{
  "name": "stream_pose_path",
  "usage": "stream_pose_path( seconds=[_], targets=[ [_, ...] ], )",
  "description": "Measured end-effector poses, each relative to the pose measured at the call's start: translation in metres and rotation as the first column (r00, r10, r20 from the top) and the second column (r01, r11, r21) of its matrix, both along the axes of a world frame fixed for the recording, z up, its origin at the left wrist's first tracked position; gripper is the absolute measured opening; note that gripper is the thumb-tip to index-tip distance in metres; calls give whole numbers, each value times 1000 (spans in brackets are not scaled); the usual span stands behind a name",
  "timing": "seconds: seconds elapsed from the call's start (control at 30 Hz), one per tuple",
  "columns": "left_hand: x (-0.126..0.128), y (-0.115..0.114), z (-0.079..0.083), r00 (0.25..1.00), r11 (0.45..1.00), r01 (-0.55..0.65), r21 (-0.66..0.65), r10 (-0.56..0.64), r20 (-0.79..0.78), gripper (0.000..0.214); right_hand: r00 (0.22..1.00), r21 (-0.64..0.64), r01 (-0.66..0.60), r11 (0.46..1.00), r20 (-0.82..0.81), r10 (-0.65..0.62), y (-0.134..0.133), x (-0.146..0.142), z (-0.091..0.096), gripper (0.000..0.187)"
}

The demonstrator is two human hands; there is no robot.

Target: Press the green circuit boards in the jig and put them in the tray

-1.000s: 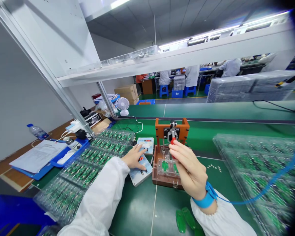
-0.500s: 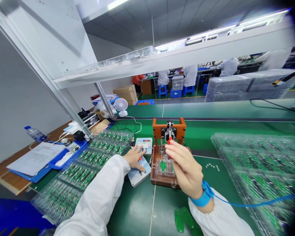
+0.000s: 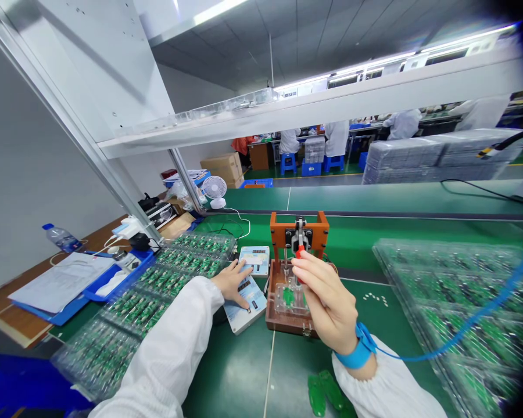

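Observation:
My left hand point(image 3: 233, 283) lies with fingers spread over the nearer white-blue meter box point(image 3: 244, 310), its thumb by a button on the front. A second meter box point(image 3: 258, 259) stands just behind it; both displays look dark. My right hand point(image 3: 329, 302), with a blue wrist strap point(image 3: 356, 350), is closed round the red handle point(image 3: 300, 252) of a toggle clamp. The clamp is mounted on an orange frame point(image 3: 320, 232) over a brown wooden test fixture point(image 3: 287, 323). In the fixture, a green circuit board point(image 3: 288, 296) shows under clear plastic; my right hand hides its right side.
Clear trays of green boards stand on the left point(image 3: 157, 273) and right point(image 3: 462, 302). Several green pieces point(image 3: 317, 395) lie near the front edge, and small white bits point(image 3: 375, 299) right of the fixture. A small fan point(image 3: 215, 188) stands behind; a white shelf point(image 3: 226, 119) crosses above.
The red digits on both meter displays have gone dark. My left hand has shifted slightly left and its fingers have drawn back a little. My right hand stays on the red handle.

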State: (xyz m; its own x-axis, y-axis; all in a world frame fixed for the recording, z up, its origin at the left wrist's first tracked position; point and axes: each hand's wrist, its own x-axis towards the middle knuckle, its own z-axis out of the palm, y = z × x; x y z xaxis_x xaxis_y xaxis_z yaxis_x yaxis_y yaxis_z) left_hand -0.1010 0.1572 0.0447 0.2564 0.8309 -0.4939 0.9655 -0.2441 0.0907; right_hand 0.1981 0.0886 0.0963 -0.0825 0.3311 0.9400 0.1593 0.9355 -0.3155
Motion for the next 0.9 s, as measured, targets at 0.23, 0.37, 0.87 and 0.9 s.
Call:
stream_pose_path(
  seconds=[0.23, 0.37, 0.87, 0.9],
  targets=[
    [1, 2, -1, 1000, 1000, 7, 6, -7, -12, 143, 1000, -1, 18, 1000, 10, -18, -1, 0, 1, 58],
    [6, 0, 6, 999, 1000, -10, -19, 9, -51, 143, 1000, 1, 9, 1000, 11, -9, -1, 0, 2, 59],
    [38, -30, 49, 998, 986, -42, 160, 50, -49, 108, 999, -6, 47, 999, 3, -47, -2, -2, 1, 54],
    [47, -44, 56, 998, 972, -57, 226, 54, 20, 89, 999, -3, 44, 999, 2, -44, -2, -2, 1, 54]
  ],
)
